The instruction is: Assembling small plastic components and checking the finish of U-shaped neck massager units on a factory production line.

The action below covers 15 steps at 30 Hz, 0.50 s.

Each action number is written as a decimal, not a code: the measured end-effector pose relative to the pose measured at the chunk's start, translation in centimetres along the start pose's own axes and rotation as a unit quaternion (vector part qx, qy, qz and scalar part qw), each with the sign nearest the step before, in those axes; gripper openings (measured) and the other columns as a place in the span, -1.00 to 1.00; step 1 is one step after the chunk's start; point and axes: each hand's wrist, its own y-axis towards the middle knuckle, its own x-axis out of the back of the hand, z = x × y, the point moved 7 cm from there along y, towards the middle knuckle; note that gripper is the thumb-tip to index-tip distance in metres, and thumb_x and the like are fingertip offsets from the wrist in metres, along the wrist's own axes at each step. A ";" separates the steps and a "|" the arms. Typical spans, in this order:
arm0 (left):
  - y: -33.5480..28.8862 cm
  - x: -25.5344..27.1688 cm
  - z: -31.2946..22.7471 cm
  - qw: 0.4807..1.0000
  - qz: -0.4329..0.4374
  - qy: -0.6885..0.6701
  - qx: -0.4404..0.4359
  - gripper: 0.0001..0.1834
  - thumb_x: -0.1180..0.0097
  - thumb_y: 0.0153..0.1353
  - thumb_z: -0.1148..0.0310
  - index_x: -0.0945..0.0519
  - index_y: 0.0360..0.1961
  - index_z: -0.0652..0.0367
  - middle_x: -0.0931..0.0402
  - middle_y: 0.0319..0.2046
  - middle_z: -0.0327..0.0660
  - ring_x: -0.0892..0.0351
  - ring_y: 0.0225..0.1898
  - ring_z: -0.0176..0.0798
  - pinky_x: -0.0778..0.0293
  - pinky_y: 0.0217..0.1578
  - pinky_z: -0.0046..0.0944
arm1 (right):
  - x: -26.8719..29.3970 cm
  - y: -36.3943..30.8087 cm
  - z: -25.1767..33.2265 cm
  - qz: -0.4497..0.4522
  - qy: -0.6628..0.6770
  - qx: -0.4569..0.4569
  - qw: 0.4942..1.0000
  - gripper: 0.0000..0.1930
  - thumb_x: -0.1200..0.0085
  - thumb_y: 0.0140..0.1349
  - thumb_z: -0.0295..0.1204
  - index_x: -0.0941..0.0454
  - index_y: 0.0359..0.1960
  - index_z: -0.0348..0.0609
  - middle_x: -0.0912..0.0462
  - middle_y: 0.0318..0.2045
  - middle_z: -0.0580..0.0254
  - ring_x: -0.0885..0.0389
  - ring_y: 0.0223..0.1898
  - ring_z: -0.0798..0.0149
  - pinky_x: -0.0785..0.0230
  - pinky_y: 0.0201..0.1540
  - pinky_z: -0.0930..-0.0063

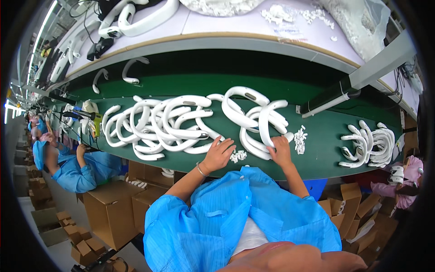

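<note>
My right hand (282, 151) is closed on the near end of a white C-shaped neckband (264, 124), its fingertips wrapped round the casing. My left hand (218, 154) is over the green work surface with its fingers spread, holding nothing. Beside its fingertips lies a small heap of little white parts (238, 156). A second heap of small white parts (300, 140) sits to the right of my right hand. Several more neckbands (240, 109) lie just beyond my hands. To the left, a large tangled pile of neckbands (156, 122) reaches close to my left hand.
At the far right of the green table (317, 158) stands another stack of neckbands (380, 145). A raised shelf (217, 23) runs along the back, with a metal post (326, 97) at right. A green tool (95, 119) and a co-worker in blue (86, 170) are at left.
</note>
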 end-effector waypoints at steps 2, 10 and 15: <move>1.9 3.8 0.3 0.999 -0.030 0.018 -0.010 -0.58 -0.10 -0.07 0.53 -0.49 -0.09 0.18 -0.45 -0.03 -0.08 -0.48 0.01 -0.07 -0.21 0.16 0.08 | 0.6 0.7 0.5 0.057 -0.028 -0.013 0.998 -0.58 -0.28 -0.11 -0.39 -0.51 -0.15 -0.22 -0.58 -0.20 0.02 -0.51 -0.11 -0.02 -0.25 0.08 0.06; 9.9 23.8 4.4 0.935 -0.351 0.027 -0.029 -0.61 -0.06 -0.01 0.71 -0.49 -0.09 0.30 -0.56 -0.18 0.04 -0.60 -0.21 0.04 -0.54 -0.24 -0.20 | 23.5 24.4 22.1 -0.202 0.124 0.192 0.952 -0.81 0.08 0.24 -0.56 -0.57 -0.21 -0.34 -0.63 -0.35 0.07 -0.60 -0.32 0.23 -0.41 -0.21 0.48; 13.8 26.6 4.9 0.923 -0.377 -0.048 -0.066 -0.66 -0.03 0.01 0.72 -0.52 -0.13 0.29 -0.58 -0.24 0.01 -0.62 -0.30 -0.05 -0.54 -0.32 -0.31 | 20.1 52.2 14.8 -0.057 -0.284 0.155 0.944 -0.76 -0.01 0.01 -0.39 -0.66 -0.33 -0.19 -0.61 -0.27 -0.20 -0.60 -0.15 -0.01 -0.38 -0.07 0.16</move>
